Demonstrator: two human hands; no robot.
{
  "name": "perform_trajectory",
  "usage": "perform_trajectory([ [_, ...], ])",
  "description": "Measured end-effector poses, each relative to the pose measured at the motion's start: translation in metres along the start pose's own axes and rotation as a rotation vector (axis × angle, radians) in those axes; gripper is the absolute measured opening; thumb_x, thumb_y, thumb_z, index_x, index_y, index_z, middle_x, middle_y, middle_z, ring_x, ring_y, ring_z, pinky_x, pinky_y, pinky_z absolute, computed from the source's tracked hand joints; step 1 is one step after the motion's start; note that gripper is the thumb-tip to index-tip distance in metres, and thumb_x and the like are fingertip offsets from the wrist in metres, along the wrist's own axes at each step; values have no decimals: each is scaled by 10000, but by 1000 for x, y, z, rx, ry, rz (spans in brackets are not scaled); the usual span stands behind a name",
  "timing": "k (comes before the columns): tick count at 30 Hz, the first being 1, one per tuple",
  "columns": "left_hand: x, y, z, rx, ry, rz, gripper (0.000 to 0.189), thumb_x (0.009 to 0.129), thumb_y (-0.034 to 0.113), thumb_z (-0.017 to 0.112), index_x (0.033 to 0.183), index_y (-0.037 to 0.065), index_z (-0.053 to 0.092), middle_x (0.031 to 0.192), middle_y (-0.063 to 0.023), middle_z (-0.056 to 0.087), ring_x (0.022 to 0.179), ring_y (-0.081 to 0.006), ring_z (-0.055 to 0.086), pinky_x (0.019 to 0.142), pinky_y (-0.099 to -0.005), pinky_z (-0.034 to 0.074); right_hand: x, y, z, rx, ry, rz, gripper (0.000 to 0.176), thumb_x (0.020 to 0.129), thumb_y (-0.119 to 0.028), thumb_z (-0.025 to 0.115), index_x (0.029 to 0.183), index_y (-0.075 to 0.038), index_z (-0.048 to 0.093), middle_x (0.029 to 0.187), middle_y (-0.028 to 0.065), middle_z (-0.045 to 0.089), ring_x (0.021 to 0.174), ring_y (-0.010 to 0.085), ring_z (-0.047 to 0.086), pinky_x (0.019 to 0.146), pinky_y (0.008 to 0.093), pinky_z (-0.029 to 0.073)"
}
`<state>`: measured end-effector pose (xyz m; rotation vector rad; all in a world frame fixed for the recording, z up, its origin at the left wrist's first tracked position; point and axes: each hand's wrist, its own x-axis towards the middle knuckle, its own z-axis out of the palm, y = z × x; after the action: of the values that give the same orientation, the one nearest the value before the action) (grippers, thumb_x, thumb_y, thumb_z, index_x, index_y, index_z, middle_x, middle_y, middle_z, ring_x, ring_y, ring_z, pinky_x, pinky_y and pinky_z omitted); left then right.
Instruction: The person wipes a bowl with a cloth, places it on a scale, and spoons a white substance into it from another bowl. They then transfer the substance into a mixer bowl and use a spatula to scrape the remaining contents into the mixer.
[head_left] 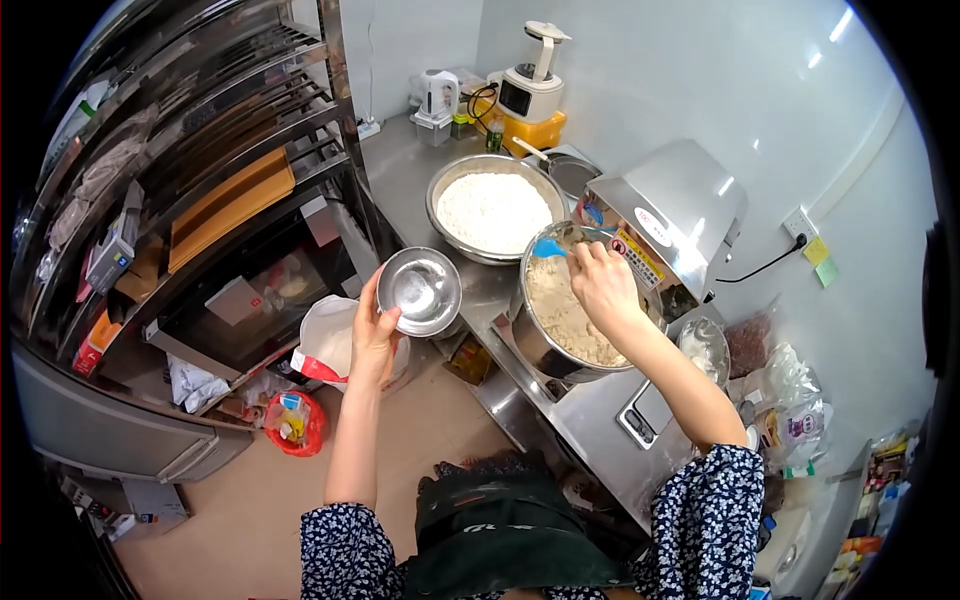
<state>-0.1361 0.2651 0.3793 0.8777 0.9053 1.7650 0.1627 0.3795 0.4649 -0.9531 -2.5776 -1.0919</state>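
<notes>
My left hand (373, 335) grips the rim of a small metal bowl (420, 291), tilted so that its shiny inside shows. My right hand (603, 283) is closed on a blue scraper (549, 248) over a large metal mixing bowl (532, 345). Pale, crumbly dough (565, 310) fills much of that mixing bowl. Behind it, a wide metal bowl (437, 215) of white flour (493, 212) rests on the steel counter. An open bag (328, 335) with white contents is just left of my left hand.
The mixer housing (680, 205) rises behind the mixing bowl. A kettle (438, 95) and a white appliance (533, 92) stand at the counter's back. Racks (250, 120) line the left side. A small scale (648, 412) and plastic bags (795, 400) lie right.
</notes>
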Motion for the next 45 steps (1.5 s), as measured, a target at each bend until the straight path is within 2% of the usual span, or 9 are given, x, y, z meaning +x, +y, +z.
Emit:
perform_trajectory([
  [4, 1, -5, 2, -24, 5, -74, 761, 761, 307, 730, 1380, 83, 348, 1312, -57, 435, 1161, -175, 492, 851, -304, 506, -2, -3, 35, 103, -27, -80, 130, 707, -138, 599, 739, -28, 660, 803, 40, 545, 826, 179, 554, 663, 296, 459],
  [11, 2, -12, 12, -27, -12, -98, 785, 748, 332, 736, 1384, 85, 347, 1314, -66, 432, 1172, -186, 480, 846, -301, 501, -11, 15, -21, 153, 35, -48, 145, 768, -157, 605, 863, -66, 667, 782, 26, 526, 769, 179, 537, 634, 309, 459],
  [16, -3, -15, 36, 31, -39, -44, 783, 753, 319, 732, 1383, 77, 337, 1301, -68, 450, 1158, -194, 497, 904, -331, 473, -28, 12, 24, 273, 16, -68, 266, 715, -139, 589, 957, -86, 686, 815, 23, 534, 800, 170, 547, 649, 288, 473],
  [20, -3, -7, 41, -27, -1, -67, 769, 752, 295, 738, 1369, 56, 346, 1279, -79, 475, 1182, -205, 478, 954, -336, 440, -27, 23, -16, 278, 142, -25, 116, 746, -145, 596, 702, -49, 644, 795, 32, 550, 782, 180, 550, 617, 311, 484],
  [23, 0, -14, 51, -22, -5, -59, 752, 756, 287, 732, 1364, 60, 351, 1279, -78, 475, 1176, -204, 484, 960, -340, 437, -31, 11, 4, 340, 73, -101, 225, 722, -143, 605, 921, -77, 686, 790, 21, 516, 776, 164, 539, 637, 301, 484],
  [31, 0, -14, 78, -22, -18, -68, 736, 767, 298, 716, 1364, 80, 345, 1278, -76, 471, 1149, -203, 505, 937, -352, 455, -43, 10, 10, 329, 5, -106, 187, 740, -160, 598, 882, -70, 680, 802, 19, 542, 779, 176, 563, 628, 318, 485],
  [32, 0, -14, 81, -10, -15, -63, 728, 772, 301, 711, 1361, 76, 347, 1265, -75, 478, 1140, -200, 510, 933, -355, 457, -48, -2, 25, 336, 12, -65, 107, 714, -134, 603, 731, -48, 665, 802, 36, 563, 800, 176, 565, 591, 301, 498],
  [40, 0, -24, 71, 16, 2, -47, 727, 766, 335, 714, 1354, 82, 368, 1252, -63, 493, 1115, -185, 531, 867, -324, 495, -37, -13, 32, 89, -152, 371, 237, 699, -130, 624, 907, -30, 678, 871, 83, 534, 815, 213, 568, 560, 295, 520],
  [45, 22, -30, 58, 7, -40, -65, 779, 749, 368, 728, 1364, 70, 355, 1260, -68, 489, 1116, -185, 534, 858, -309, 503, -7, -19, 44, 168, -506, 345, 223, 741, -110, 608, 925, 2, 664, 976, 87, 536, 896, 215, 567, 629, 289, 529],
])
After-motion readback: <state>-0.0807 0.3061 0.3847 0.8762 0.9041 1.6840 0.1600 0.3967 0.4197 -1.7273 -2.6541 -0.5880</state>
